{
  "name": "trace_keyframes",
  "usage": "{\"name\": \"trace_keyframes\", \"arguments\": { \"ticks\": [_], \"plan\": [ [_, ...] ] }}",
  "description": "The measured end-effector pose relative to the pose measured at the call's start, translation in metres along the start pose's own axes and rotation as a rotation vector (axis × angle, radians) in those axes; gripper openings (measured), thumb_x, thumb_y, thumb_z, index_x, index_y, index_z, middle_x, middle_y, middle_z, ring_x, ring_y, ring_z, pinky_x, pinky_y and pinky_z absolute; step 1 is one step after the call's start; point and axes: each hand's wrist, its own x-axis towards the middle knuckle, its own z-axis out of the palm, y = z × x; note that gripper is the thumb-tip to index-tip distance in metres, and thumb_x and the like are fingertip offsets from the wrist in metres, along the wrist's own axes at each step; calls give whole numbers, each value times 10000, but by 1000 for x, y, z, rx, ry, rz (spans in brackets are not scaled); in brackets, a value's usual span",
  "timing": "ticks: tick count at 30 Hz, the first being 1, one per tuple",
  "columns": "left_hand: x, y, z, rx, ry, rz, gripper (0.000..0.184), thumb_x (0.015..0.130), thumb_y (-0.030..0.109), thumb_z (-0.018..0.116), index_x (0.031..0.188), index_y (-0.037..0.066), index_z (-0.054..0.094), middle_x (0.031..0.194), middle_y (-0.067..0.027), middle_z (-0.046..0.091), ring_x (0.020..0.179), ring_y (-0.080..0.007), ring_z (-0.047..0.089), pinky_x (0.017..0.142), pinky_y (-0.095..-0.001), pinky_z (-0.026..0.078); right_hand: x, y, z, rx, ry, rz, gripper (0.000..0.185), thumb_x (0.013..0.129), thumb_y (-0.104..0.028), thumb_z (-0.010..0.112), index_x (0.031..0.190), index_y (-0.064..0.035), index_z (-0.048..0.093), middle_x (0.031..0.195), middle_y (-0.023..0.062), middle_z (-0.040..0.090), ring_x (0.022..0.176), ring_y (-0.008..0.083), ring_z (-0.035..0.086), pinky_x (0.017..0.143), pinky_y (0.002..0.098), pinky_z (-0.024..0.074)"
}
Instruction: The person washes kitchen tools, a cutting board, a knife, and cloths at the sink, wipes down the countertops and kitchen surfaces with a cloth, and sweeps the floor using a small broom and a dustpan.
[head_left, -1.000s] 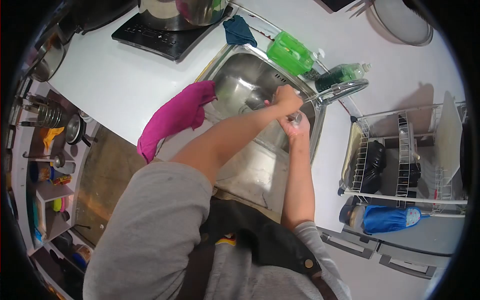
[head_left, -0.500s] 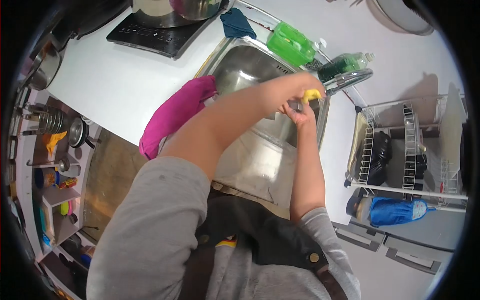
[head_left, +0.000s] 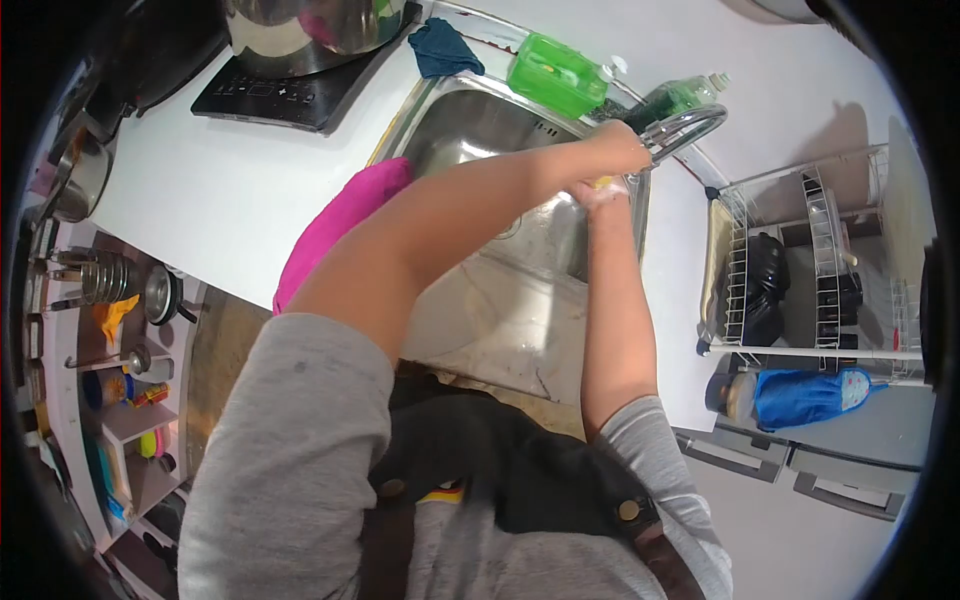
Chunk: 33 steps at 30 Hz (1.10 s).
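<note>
A pot (head_left: 312, 35) seems to sit on the cooktop (head_left: 258, 98), left of the sink (head_left: 452, 122).

**Hands up by the tap**

From my remote feed, the left hand (head_left: 618, 147) has moved from over the sink (head_left: 470, 120) to right beside the tap (head_left: 685, 125). The right hand (head_left: 603, 192) has drawn nearer the tap too. The yellow item (head_left: 603, 182), plain to me half a second ago, now shows only as a sliver between them; the shiny object they had is hidden.
</note>
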Motion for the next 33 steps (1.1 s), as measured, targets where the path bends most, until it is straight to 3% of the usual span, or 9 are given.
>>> {"name": "trace_keyframes", "arguments": {
  "ticks": [3,6,8,11,13,18,24,31,33],
  "plan": [
    [2,-16,-16,416,-123,300,301,682,292,582,717,-1,641,737,-172,626,655,-264,621,615,-337,483,4,22,68,-113,1014,-135,391,854,-276,517,1169,-56,444,1203,133,479,1102,323,480,877,583,411],
    [41,-56,-52,342,-383,329,356,681,364,606,796,30,652,737,-120,639,618,-265,608,570,-341,481,-8,18,76,166,1052,-33,475,775,-12,508,1199,57,305,1176,269,424,1091,424,471,845,572,465],
    [31,-11,-95,429,-97,-39,434,669,420,635,836,21,653,750,-130,643,657,-269,620,588,-353,484,-15,14,78,281,1117,-2,560,713,91,479,1202,119,206,1118,361,391,981,473,514,785,477,536],
    [131,-43,-117,563,71,192,402,689,382,635,821,3,664,806,-175,650,749,-270,646,675,-384,503,-37,2,87,430,995,101,493,731,63,494,1149,140,243,1093,361,403,866,383,563,705,362,569],
    [57,21,-139,546,56,-145,642,703,302,703,1224,49,425,1275,-230,368,1152,-431,347,932,-523,343,-54,0,97,238,929,143,395,735,36,521,1074,120,338,977,322,472,698,257,564,574,263,543],
    [45,5,-54,417,-288,149,257,713,194,583,810,-34,652,692,-141,640,592,-216,629,555,-346,509,-78,32,131,-871,887,327,602,702,22,538,1270,36,340,737,140,568,542,143,535,480,215,453],
    [36,13,-21,-262,-581,-267,199,687,-68,545,869,-96,622,869,-192,634,723,-221,650,637,-252,562,-91,41,95,-1604,931,263,623,671,16,587,1270,37,415,778,124,622,701,141,614,582,229,493],
    [13,40,-50,-388,-742,-327,291,745,-109,505,1033,-128,545,1011,-228,592,884,-223,630,797,-231,530,-39,18,59,-1082,1014,259,347,760,60,538,1104,60,497,987,126,564,818,197,593,680,308,559],
    [8,46,-55,-292,-699,-307,258,706,-41,566,955,-30,633,888,-144,633,718,-172,625,576,-232,512,-21,16,57,-1099,1013,271,267,787,32,488,1050,36,534,981,133,568,795,189,577,672,306,559]
  ]
}}
